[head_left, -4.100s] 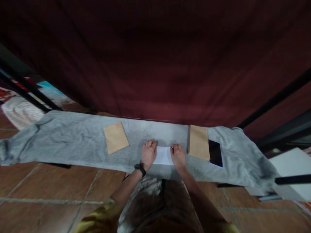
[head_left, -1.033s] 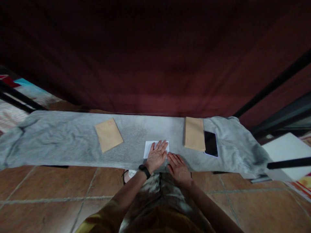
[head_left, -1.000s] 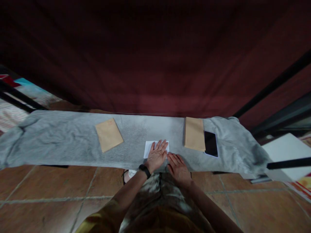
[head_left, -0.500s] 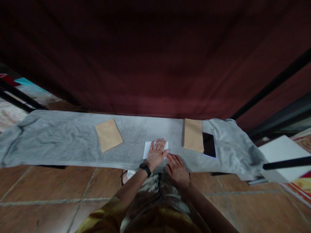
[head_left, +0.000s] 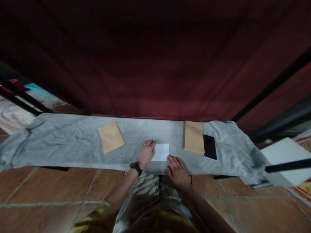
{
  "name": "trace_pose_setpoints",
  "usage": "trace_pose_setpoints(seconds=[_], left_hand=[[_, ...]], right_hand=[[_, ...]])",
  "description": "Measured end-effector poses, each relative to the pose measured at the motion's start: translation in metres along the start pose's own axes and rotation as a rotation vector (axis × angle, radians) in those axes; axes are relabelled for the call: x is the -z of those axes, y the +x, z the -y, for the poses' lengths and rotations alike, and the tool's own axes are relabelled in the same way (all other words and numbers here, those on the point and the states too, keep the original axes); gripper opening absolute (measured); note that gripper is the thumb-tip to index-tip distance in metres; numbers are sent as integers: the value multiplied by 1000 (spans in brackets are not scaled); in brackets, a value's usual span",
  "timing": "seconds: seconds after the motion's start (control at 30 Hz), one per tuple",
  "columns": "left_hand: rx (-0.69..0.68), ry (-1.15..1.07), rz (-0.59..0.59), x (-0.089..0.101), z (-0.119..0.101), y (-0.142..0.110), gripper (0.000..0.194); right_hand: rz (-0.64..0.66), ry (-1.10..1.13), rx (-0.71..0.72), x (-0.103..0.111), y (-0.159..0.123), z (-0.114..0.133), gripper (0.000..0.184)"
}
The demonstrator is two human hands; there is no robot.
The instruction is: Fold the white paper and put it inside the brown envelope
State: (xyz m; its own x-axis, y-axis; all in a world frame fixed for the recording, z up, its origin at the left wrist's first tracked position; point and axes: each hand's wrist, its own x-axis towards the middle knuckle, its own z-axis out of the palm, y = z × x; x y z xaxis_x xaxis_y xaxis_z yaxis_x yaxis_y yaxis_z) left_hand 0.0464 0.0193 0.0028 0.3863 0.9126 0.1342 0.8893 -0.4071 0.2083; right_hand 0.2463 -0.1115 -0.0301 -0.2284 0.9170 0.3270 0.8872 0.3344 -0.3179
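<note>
Leftmost on the long grey blanket (head_left: 73,139), from where I stood, lay one flat brown envelope (head_left: 111,137), set at a slant; any print on it was too small for me to read.

To its right came the person's left hand (head_left: 146,152), with one dark watch (head_left: 135,168) on the wrist, its dial unreadable from there. The fingers were drawn together and slightly bent over the left edge of a single white paper (head_left: 161,152); whether they pinched it or merely rested on it, I couldn't tell. That paper lay flat on the blanket between the two hands, its upward face plain white, most of it uncovered.

At its lower right corner was the right hand (head_left: 179,171), spread flat with the palm down and the fingers stretched out, grasping nothing; the forefinger's tip touched the corner or lay just beside it.

Further right sat one thicker brown bundle (head_left: 193,137), the number of pieces in it impossible to count. Right beside it was one phone (head_left: 210,147), its screen dark inside a pale rim. Past the blanket's right end stood one white box (head_left: 286,155), a black bar (head_left: 289,165) crossing before it.
</note>
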Motion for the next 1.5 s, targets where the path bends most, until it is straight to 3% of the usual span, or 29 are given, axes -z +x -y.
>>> trace_pose_setpoints(seconds=[0.23,0.37,0.47,0.6,0.77,0.87,1.0,1.2,1.27,1.37,1.43,1.5], left_hand=[[34,-99,47,29,-7,22,19],[28,-181,-135,60,-15,4,14],[-110,-143,-254,78,-24,-25,19],[-340,23,-187,72,-26,-64,22],[-427,72,-132,46,-12,-89,29],[-450,95,-164,41,-3,-87,31],[-443,105,-181,33,8,-72,32],[-350,49,-50,3,11,-68,30],[-310,15,-33,-2,11,-71,32],[-279,-36,-24,-1,10,-72,27],[-252,-63,-19,0,7,-69,26],[-207,-77,-22,0,0,-64,31]], right_hand=[[-19,116,3,2,-2,-4,44],[-122,319,-161,-1,7,-1,41],[-115,744,-389,0,24,7,48],[-51,1368,-658,5,45,21,61],[-136,1520,-899,8,48,29,53],[-158,1475,-898,7,52,28,54],[-70,1058,-782,4,63,16,52],[-84,647,-713,2,53,-2,18],[-103,426,-576,1,44,-1,24],[-92,124,-217,-5,31,7,37],[-56,56,-48,-11,24,13,42],[-22,11,26,-17,17,17,46]])
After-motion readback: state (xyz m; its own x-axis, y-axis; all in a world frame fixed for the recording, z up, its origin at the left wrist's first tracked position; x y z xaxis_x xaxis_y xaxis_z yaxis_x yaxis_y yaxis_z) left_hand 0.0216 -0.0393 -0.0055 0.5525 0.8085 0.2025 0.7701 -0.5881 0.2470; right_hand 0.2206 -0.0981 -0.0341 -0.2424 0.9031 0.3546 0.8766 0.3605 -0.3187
